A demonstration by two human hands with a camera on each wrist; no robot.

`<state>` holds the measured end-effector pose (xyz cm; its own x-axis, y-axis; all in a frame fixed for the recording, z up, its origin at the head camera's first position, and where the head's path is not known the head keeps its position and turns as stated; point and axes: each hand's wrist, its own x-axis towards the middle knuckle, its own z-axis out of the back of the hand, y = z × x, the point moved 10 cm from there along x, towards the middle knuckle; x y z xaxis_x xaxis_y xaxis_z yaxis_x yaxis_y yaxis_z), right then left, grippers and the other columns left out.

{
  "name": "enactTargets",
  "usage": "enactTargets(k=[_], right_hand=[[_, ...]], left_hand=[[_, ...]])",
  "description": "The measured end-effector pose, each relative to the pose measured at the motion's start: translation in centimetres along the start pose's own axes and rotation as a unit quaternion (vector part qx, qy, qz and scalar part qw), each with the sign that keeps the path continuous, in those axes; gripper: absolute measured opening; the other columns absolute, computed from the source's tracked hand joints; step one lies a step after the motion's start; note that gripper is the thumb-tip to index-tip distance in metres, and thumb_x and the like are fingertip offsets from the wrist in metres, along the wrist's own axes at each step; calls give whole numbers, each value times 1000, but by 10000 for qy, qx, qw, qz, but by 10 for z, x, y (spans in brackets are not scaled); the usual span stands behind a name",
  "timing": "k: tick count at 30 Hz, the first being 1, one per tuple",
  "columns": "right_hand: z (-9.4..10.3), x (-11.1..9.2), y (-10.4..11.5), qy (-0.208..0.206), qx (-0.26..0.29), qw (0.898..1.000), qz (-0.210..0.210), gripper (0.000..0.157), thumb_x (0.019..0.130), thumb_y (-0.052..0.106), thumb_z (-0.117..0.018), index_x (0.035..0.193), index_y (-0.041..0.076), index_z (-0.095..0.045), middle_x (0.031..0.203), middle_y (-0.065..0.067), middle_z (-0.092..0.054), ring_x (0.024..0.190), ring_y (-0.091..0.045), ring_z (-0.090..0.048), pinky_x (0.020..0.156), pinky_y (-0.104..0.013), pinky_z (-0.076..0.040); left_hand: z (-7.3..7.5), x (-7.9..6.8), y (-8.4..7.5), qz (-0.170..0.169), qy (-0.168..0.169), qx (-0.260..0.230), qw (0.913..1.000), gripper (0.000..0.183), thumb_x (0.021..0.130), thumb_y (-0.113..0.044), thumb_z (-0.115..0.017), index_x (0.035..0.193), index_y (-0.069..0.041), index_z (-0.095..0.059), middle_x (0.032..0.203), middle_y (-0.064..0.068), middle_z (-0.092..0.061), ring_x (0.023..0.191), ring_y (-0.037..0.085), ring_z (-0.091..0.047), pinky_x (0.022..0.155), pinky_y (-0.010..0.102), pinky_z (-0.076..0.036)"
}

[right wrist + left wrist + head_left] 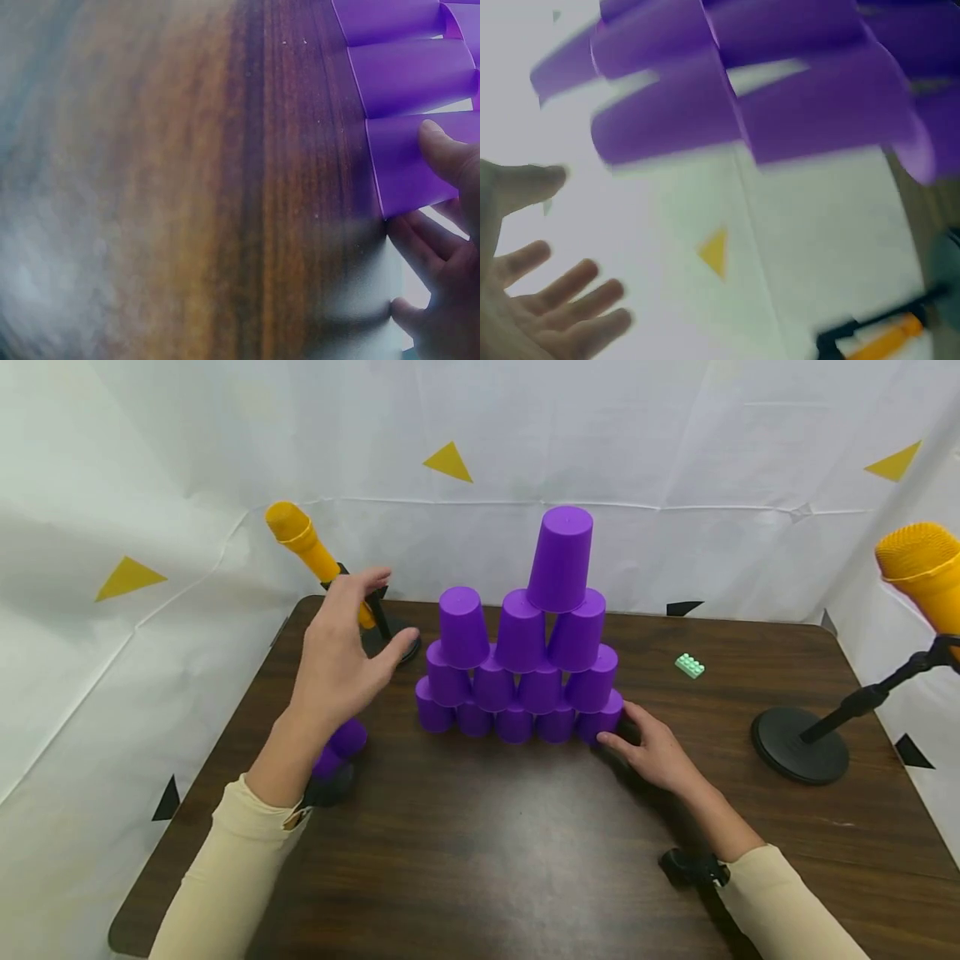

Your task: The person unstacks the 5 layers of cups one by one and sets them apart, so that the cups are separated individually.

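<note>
Upside-down purple cups are stacked in a pyramid on the table, with several in each of the two lower rows and three in the third. A single top cup (565, 560) sits across the right two of that third row. My left hand (337, 652) is raised left of the stack, holding nothing, thumb and fingers spread apart. Low on the right, my right hand (656, 756) holds the end cup (600, 720) of the bottom row. Its thumb (442, 150) lies on that cup's side, and the fingers reach around the other side.
More purple cups (347, 739) lie partly hidden behind my left forearm. A yellow microphone (303, 539) on a black stand is at the back left, close to my left hand. Another yellow microphone (918, 556) stands at the right. A mint-green toy brick (689, 666) lies right of the pyramid.
</note>
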<state>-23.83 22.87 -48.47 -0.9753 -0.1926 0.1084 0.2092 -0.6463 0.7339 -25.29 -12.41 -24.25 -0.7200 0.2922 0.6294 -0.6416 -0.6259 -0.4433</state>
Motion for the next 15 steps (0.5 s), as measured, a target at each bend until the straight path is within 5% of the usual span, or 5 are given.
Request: enactTargets(k=[3,6,15], right_hand=[[0,0,-1,-20,5,10000,-35,63,92,29,-71,143,2,-45,139,-24,-51,131,-42,-44,107,-60,-31],[1,0,-1,-41,1,10000,-32,63,92,28,-71,143,1,-44,139,-24,-51,131,-43,-44,106,-61,-31],[-1,0,0,7,12,10000,-21,63,92,27,-71,143,1,-45,138,-24,-51,131,-42,-44,107,-60,-31]], left_hand=[[-8,22,-40,-731,-279,-340,9964,58,86,-16,-76,137,-4,-51,131,11,-57,123,24,-52,101,39,-43],[-25,40,-68,-1083,-188,-574,9923,60,88,-20,-73,140,-5,-48,135,10,-55,124,23,-51,103,36,-42],[-77,73,-99,-1047,225,-841,9907,71,91,-31,-69,150,-7,-36,142,9,-48,131,12,-42,104,27,-38]])
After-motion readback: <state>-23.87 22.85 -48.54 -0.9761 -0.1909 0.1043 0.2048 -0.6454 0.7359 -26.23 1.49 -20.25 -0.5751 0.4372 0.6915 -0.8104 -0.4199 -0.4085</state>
